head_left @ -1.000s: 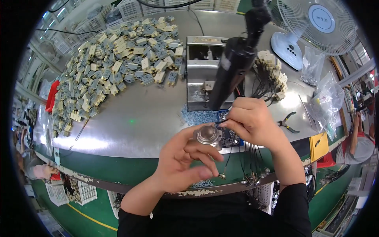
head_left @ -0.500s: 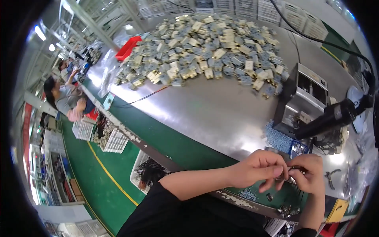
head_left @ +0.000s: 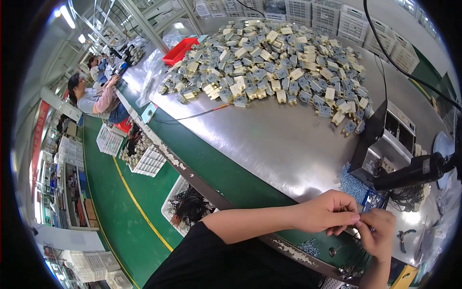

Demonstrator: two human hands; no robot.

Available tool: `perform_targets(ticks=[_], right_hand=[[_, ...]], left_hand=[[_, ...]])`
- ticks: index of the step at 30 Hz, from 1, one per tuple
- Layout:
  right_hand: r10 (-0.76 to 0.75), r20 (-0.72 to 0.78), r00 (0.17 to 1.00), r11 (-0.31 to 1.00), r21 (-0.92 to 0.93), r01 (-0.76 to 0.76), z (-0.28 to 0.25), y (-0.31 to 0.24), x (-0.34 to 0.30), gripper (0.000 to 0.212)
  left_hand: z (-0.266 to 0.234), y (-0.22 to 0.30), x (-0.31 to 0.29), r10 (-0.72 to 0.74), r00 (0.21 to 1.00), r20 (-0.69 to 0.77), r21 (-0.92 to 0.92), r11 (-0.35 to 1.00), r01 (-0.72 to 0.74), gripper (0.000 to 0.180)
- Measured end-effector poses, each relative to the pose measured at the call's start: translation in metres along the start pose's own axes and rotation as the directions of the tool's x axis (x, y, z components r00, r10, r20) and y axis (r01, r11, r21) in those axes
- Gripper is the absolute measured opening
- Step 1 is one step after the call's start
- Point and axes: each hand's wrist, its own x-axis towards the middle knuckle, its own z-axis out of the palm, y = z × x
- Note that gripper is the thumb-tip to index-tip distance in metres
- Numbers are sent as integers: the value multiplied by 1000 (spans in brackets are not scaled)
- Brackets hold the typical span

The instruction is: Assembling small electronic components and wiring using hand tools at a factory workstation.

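Observation:
My left hand [head_left: 329,212] and my right hand [head_left: 378,229] meet fingertip to fingertip over the near right edge of the bench. Fingers of both are pinched together, and whatever sits between them is too small and covered to make out. Just below the hands lie a small round metal part [head_left: 333,251] and a little heap of bluish screw-like pieces [head_left: 309,247]. Shiny metal parts [head_left: 350,270] cluster beside my right wrist. Beyond the fingers are a blue tray [head_left: 372,198] and a larger spread of small blue pieces [head_left: 352,184].
A big pile of grey and cream blocks [head_left: 269,67] covers the far bench. A box-shaped metal machine [head_left: 380,144] and a black cylindrical tool [head_left: 409,173] stand at right, with pliers [head_left: 404,239] nearer. A red bin [head_left: 180,50] is far left; another person [head_left: 94,98] sits beyond.
The view has shifted, so the bench scene sits further right. Both hands have drawn closer together, and the fingers of my left hand have curled in more.

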Motion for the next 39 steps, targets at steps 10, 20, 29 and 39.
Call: perform_targets(ticks=[10, 20, 29, 39], right_hand=[[-12, -85, 996, 993, 117, 22, 24, 8, 3, 9], [30, -39, 999, 996, 84, -27, 11, 8, -19, 15], [34, -43, 999, 995, 91, -30, 9, 14, -25, 17], [50, -53, 997, 997, 68, -46, 13, 14, -32, 19]], left_hand=[[-23, 20, -34, -71, 997, 10, 47, 996, 70, 17], [-265, 93, -186, 923, 330, -199, 630, -138, 764, 23], [-280, 88, -189, 803, 520, -291, 808, -84, 583, 13], [-167, 61, -158, 682, 666, -302, 904, -17, 427, 12]])
